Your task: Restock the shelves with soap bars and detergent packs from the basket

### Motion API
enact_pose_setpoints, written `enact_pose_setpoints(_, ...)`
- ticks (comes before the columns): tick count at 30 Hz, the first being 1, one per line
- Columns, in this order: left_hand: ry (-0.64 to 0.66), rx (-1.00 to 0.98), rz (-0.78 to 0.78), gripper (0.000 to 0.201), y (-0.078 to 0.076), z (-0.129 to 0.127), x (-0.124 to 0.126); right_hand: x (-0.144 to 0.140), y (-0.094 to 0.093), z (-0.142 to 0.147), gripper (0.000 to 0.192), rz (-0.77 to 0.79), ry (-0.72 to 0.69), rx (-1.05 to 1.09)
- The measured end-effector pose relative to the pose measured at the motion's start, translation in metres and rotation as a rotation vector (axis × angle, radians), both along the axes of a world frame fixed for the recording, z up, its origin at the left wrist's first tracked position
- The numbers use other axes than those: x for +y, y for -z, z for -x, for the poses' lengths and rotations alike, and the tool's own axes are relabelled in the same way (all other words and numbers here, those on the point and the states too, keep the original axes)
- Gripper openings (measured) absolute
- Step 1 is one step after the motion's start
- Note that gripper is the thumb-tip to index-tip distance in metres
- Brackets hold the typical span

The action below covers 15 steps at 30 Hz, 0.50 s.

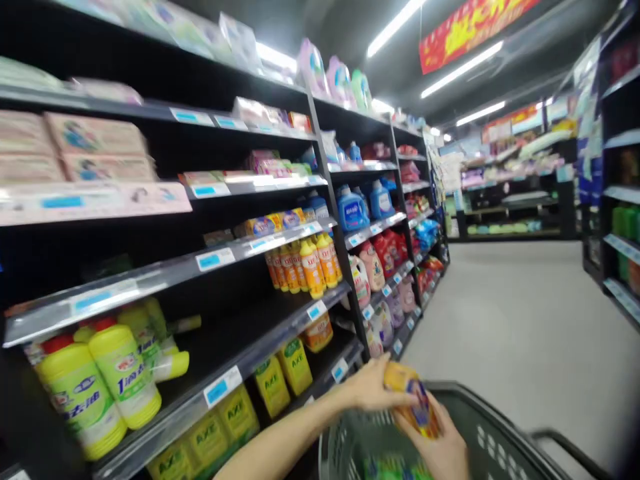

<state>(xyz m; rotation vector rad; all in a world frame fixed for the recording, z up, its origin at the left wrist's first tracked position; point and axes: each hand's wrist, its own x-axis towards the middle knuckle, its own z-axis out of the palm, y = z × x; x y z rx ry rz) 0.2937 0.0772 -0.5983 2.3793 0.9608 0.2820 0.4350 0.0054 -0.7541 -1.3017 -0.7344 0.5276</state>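
Note:
An orange pack with a blue-purple label (411,402) is held between my two hands over a dark shopping basket (495,427). My left hand (367,387) reaches in from the shelf side, its fingers closed on the pack's upper left end. From below, my right hand (443,437) wraps the lower right end. The pack is tilted, and blur makes its exact kind hard to read. Down in the basket lies something in green wrapping (395,468), partly hidden by my hands.
On my left stand dark shelves (270,313) with yellow cleaner bottles (123,373), AXE bottles (273,387), orange bottles (313,267) and boxed packs (270,225). Farther along are blue detergent jugs (353,210). A grey floor aisle (505,300) runs ahead, with more shelving (623,193) at right.

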Motion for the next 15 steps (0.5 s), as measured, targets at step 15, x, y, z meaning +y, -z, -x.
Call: enact_pose_setpoints(15,-0.865,-0.550,0.039,0.085,0.213,0.106,-0.137,-0.027,0.066,-0.015,0.119,0.602,-0.994,-1.103)
